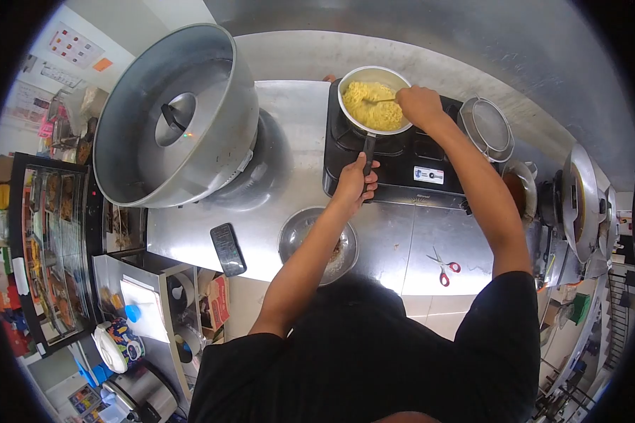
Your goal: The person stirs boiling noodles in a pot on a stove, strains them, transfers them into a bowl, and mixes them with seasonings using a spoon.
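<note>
Head camera shows a saucepan [374,75] of noodles [365,116] (utensil [383,100] inside).

A large grey metal drum [215,151] with a central hub stands at the left of the steel counter [183,229]. Nearer the front edge lies a dark phone [228,249]; well apart to its right are red-handled scissors [442,266] (blades parted). Farther right sits a round mesh strainer [490,125]. Beyond the counter's left end stands a black-framed glass case [56,247], with printed sheets [76,44] on the wall.
</note>
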Demonstrator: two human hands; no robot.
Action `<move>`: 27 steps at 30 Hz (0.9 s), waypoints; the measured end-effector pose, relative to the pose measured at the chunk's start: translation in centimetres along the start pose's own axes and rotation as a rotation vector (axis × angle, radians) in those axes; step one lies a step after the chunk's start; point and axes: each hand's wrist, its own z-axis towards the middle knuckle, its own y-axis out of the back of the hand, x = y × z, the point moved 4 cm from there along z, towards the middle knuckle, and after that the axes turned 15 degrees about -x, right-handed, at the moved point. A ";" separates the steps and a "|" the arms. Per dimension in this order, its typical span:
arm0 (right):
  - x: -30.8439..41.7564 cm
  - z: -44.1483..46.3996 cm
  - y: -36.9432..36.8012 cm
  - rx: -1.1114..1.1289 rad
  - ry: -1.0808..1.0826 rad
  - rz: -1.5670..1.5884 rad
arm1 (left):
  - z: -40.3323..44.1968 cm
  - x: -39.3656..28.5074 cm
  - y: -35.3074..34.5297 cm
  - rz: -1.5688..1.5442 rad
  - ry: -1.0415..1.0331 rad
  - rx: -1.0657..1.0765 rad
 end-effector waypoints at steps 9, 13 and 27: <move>1.3 -0.7 2.8 -0.025 0.125 -0.105 | 0.1 0.2 -0.1 -0.015 0.008 -0.004; 2.0 -0.1 -0.9 -0.036 0.176 -0.191 | 0.0 0.1 -0.1 -0.020 0.008 -0.002; 0.7 -0.3 4.9 0.160 0.155 -0.148 | 0.2 0.4 -0.1 -0.063 0.040 0.018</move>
